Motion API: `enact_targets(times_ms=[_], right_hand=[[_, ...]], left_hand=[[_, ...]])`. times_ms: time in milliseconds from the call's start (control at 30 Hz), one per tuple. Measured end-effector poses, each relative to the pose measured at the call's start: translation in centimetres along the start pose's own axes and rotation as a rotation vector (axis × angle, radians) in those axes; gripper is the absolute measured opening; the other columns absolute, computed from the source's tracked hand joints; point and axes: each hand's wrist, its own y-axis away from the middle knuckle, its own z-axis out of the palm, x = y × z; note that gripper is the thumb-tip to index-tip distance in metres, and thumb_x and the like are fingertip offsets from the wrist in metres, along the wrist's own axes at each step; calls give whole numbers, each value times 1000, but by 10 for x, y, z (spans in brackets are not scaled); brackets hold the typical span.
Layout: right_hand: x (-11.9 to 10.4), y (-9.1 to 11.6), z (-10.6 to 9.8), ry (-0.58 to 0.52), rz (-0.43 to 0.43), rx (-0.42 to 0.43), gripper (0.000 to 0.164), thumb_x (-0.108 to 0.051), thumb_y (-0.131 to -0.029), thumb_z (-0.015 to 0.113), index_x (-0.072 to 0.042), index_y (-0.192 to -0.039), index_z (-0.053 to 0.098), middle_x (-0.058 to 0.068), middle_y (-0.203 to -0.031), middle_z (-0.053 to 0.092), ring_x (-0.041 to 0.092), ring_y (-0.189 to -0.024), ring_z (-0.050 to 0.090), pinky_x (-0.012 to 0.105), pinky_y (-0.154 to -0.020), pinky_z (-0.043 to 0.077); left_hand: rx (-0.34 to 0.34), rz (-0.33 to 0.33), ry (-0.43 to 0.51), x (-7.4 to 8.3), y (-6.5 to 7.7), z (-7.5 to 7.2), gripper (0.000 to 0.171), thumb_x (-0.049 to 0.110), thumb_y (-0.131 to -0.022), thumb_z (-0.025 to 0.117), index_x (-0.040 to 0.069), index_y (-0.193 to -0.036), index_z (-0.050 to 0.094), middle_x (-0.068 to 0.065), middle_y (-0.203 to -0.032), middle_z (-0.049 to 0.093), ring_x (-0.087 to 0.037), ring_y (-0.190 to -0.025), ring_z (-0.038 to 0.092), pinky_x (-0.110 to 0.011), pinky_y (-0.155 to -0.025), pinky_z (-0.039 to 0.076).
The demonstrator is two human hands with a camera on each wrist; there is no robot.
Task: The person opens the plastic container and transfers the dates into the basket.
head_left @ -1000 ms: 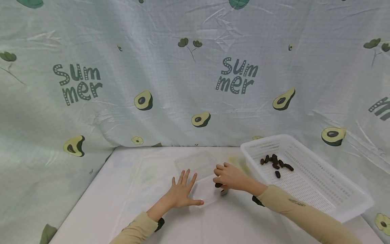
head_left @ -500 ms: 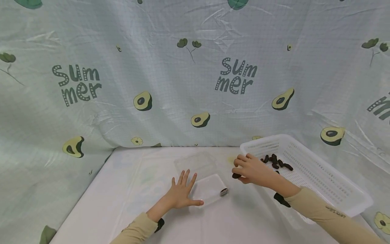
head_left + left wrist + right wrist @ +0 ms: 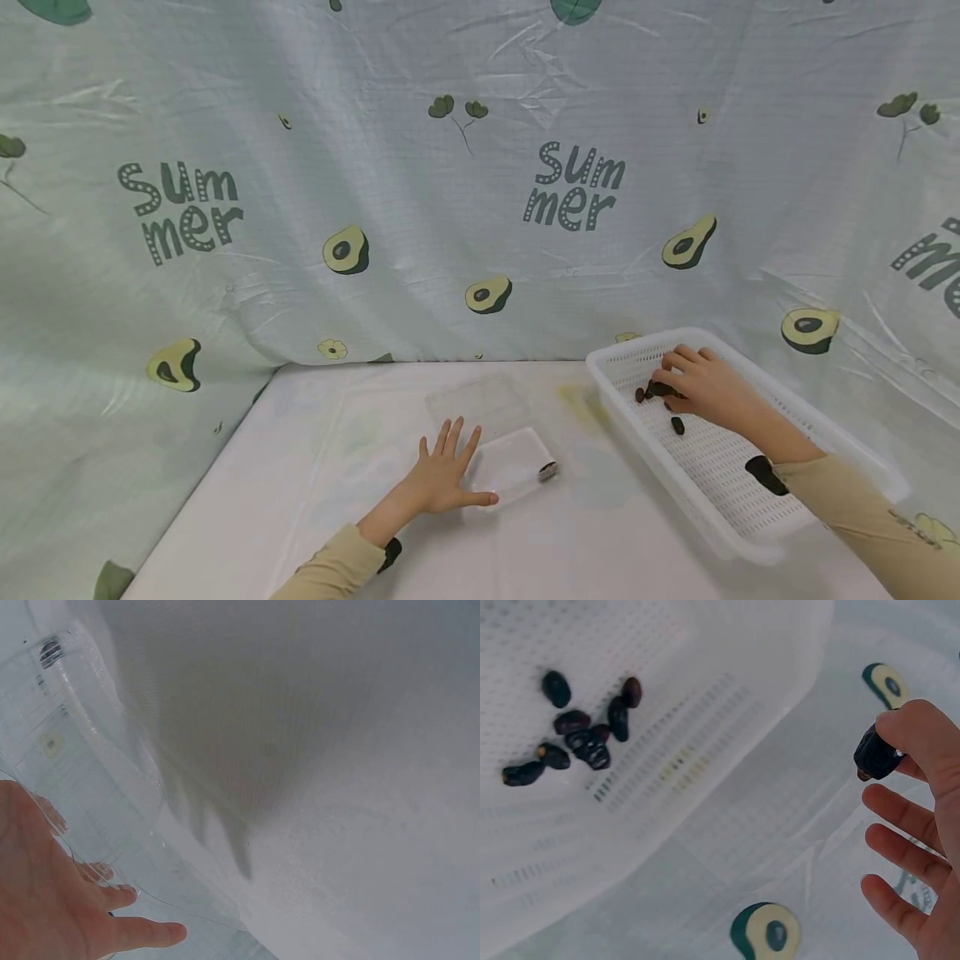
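Observation:
My right hand (image 3: 712, 396) is above the far end of the white slotted basket (image 3: 660, 467). It pinches a dark, wrinkled date (image 3: 877, 753) between thumb and index finger, while the other fingers extend below. Beneath it, several more dates (image 3: 574, 739) lie on the basket floor. My left hand (image 3: 438, 483) is spread at the left side of a clear plastic box (image 3: 513, 462); in the left wrist view its fingers (image 3: 154, 931) lie along the box's edge. One dark date (image 3: 548, 472) sits in the box's right corner.
Behind the box lies a faint, clear plastic lid-like piece (image 3: 480, 402). The table (image 3: 555, 550) is covered in white. A printed avocado curtain (image 3: 420, 192) hangs along the back and sides.
My right hand has moved from above the clear box to the right, over the basket, with the date still pinched. My left hand has stayed at the box.

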Motion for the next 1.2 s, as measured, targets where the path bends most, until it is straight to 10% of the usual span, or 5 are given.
enact_targets(times_ms=[167,333,433,1200], right_hand=[[19,17,13,28,46,-67,58,-41,-94,7,-12,-78,54,4,-77,50,19,-69,44,30,-49,34],[27,25,25,68,78,-158,19,-27,-80,64,-11,-76,54,5,-76,49,20,-69,43,31,-50,34],[31,30,36,107,82,-200,31,-18,-60,78,-12,-75,52,5,-75,49,19,-68,42,31,-51,33],[39,58,95,135,62,-374,27,-17,-64,77,-12,-82,58,7,-78,53,22,-71,47,34,-54,38]], left_hand=[[3,-5,3,0,0,0,101,74,-72,45,13,-145,10,-20,-149,4,-41,-136,5,-68,-97,16],[8,-2,-5,0,-1,-1,101,73,-73,45,13,-145,10,-21,-149,4,-41,-136,6,-68,-96,17],[12,-2,-10,0,-1,-1,101,74,-73,44,13,-145,10,-20,-149,4,-41,-136,6,-68,-96,17],[-1,-9,-7,4,-2,-3,100,73,-73,46,14,-145,9,-21,-149,5,-41,-136,7,-68,-96,17]])
